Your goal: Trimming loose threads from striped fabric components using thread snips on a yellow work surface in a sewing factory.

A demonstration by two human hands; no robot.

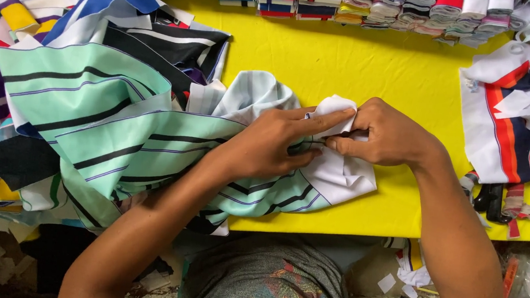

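Both forearms come in from the lower edge and meet over the middle of the yellow bench (361,68). The left hand (271,146) lies palm down on the mint striped garment (119,130), with its index finger stretched out straight and pressing on the white collar piece (340,171). The right hand (384,137) is bent at the wrist, and its fingers are closed in a pinch on the folded edge of the same white collar piece. The garment lies spread on the bench, beside a pile of striped fabrics (26,32) on the left. A row of folded striped pieces (380,5) is along the far edge.
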